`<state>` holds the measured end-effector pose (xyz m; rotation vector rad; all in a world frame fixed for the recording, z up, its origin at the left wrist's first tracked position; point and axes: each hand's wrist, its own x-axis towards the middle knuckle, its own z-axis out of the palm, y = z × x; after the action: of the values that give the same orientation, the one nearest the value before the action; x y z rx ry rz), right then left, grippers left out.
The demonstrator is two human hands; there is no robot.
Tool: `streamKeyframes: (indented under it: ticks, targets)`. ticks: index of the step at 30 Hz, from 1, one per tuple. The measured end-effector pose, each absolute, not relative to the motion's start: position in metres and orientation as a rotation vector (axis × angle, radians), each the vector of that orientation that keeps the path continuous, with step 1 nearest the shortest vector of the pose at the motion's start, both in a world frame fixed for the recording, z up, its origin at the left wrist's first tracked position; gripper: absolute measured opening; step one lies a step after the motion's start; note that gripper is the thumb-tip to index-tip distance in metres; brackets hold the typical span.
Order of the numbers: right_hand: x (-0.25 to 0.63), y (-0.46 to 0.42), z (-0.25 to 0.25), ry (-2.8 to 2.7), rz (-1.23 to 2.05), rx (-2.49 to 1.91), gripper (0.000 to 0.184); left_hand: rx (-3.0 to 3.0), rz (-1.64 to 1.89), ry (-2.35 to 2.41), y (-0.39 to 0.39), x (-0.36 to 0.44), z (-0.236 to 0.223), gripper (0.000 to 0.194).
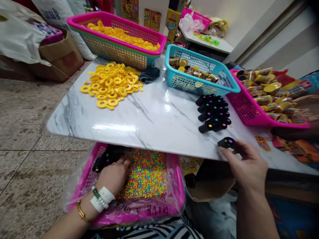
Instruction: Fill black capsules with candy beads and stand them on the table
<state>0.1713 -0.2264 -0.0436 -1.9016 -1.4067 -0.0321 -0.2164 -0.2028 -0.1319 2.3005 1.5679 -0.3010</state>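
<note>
My right hand [245,162] pinches a small black plastic piece [226,142] with coloured dots, at the front edge of the white marbled table [159,122]. Just beyond it stand several similar black pieces [213,113] in rows, with coloured dots in their ends. Below the table edge, my left hand [116,174] reaches down into a plastic-lined pink basket [178,186], its fingers curled and their tips partly hidden. Small multicoloured balls [147,174] fill the basket beside that hand. More black pieces [104,159] lie on its other side, in the basket's left part.
Yellow ring-shaped pieces [113,83] are heaped on the table's left, beside a dark cloth [149,75]. Behind is a pink-rimmed basket [74,20] of yellow parts. A blue basket [201,54] and another pink basket [245,111] hold wrapped cylinders. Cardboard boxes [59,58] stand left.
</note>
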Motion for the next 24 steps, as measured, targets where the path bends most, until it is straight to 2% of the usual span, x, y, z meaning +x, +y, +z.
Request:
streamKeyframes:
  ticks: [2, 5, 7, 10, 11, 12, 15, 18, 21, 24]
  targets:
    - [0.185, -0.212, -0.048, -1.336, -0.038, -2.032, 0.04, 2.271, -0.113, 1.577, -0.206, -0.217, -0.132, 0.031]
    - [0.178, -0.201, -0.051, -1.283, 0.079, -2.009, 0.049, 2.194, 0.377, 1.471, -0.215, -0.216, -0.125, 0.032]
    - [0.158, -0.207, -0.051, -1.211, -0.069, -1.939, 0.052, 2.054, 0.621, 1.388, -0.222, -0.214, -0.116, 0.03]
    - [0.116, -0.234, -0.052, -1.185, -0.415, -1.877, 0.037, 1.782, 0.714, 1.365, -0.232, -0.211, -0.103, 0.028]
    - [0.099, -0.244, -0.053, -1.297, -0.398, -1.854, 0.033, 1.702, 0.72, 1.366, -0.235, -0.209, -0.101, 0.028]
    - [0.082, -0.253, -0.056, -1.475, -0.285, -1.799, 0.031, 1.638, 0.728, 1.363, -0.238, -0.208, -0.1, 0.028]
    - [0.035, -0.266, -0.077, -2.039, 0.394, -1.446, 0.033, 1.574, 0.729, 1.286, -0.25, -0.202, -0.102, 0.029]
    - [0.007, -0.258, -0.108, -2.174, 0.882, -1.186, 0.029, 1.71, 0.677, 1.202, -0.26, -0.201, -0.109, 0.029]
    - [0.0, -0.244, -0.134, -2.149, 1.161, -1.269, 0.03, 1.925, 0.628, 1.207, -0.266, -0.213, -0.117, 0.03]
    - [0.002, -0.234, -0.143, -2.186, 1.349, -1.483, 0.05, 2.088, 0.562, 1.32, -0.266, -0.235, -0.121, 0.026]
